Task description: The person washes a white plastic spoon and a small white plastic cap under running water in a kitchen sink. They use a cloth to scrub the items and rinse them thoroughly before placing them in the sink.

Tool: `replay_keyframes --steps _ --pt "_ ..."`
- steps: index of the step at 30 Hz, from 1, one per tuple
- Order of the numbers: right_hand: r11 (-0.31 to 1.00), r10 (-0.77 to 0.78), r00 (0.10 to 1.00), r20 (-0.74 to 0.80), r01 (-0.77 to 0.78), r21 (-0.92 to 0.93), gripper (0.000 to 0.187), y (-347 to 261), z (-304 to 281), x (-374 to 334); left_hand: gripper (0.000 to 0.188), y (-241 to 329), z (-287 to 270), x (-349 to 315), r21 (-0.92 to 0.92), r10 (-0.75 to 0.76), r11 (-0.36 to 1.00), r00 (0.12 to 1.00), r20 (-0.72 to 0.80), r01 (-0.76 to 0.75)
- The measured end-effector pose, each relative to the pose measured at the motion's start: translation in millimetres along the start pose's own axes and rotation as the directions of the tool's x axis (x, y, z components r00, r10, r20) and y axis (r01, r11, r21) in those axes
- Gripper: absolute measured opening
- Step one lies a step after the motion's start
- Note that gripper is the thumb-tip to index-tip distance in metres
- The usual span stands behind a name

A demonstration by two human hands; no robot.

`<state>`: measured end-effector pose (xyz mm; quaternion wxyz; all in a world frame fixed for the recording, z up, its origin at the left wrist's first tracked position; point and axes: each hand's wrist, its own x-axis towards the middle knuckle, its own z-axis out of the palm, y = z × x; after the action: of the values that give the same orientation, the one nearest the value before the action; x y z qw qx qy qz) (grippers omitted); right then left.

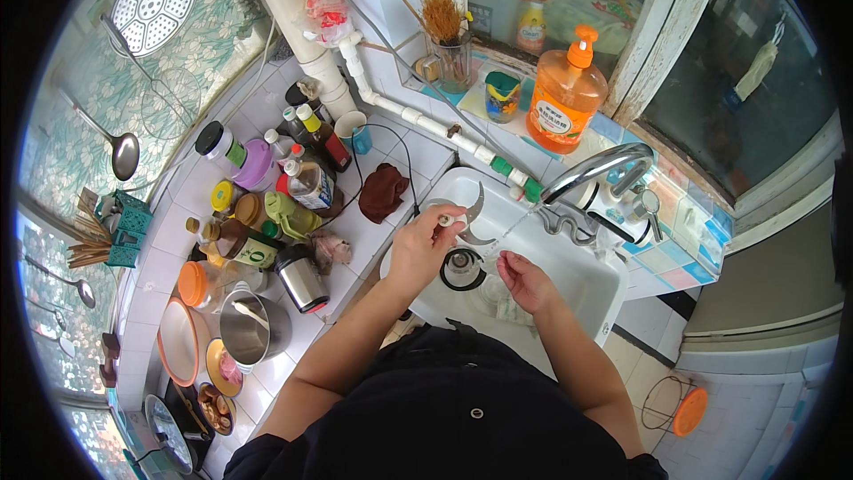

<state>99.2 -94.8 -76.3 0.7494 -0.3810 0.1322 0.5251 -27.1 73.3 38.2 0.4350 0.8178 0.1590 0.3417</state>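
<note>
My left hand point(423, 244) is closed round the pale hub of a chopper blade point(480, 204), holding it up over the white sink point(604, 307). Its curved metal wings stick out past my fingers. To the right, my right hand point(527, 282) hovers above the basin with its fingers curled and their tips together. Anything in that pinch is too small to make out. Below and between the hands, a clear item with a black ring point(463, 270) sits in the sink, partly hidden by my left arm. Something transparent lies beside it, its shape unclear.
A chrome faucet point(613, 160) arches over the sink's far right. Behind stands an orange pump bottle point(567, 98). On the left counter are several bottles, a steel pot point(271, 338), a thermos point(302, 277) and a brown cloth point(384, 193).
</note>
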Motion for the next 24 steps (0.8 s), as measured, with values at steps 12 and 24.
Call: replay_keyframes --steps 12,24 --pt "0.845 -0.199 0.928 -0.314 0.0 -0.535 0.012 30.8 -95.2 71.0 0.016 -25.5 -10.6 -16.7 -0.159 -0.381 0.911 0.924 0.023 0.38" --pt "-0.139 -0.555 0.813 -0.174 -0.297 -0.945 0.023 53.6 -226.4 106.1 0.017 -54.7 -8.0 -41.2 -0.408 -0.631 0.709 0.776 -0.003 0.575"
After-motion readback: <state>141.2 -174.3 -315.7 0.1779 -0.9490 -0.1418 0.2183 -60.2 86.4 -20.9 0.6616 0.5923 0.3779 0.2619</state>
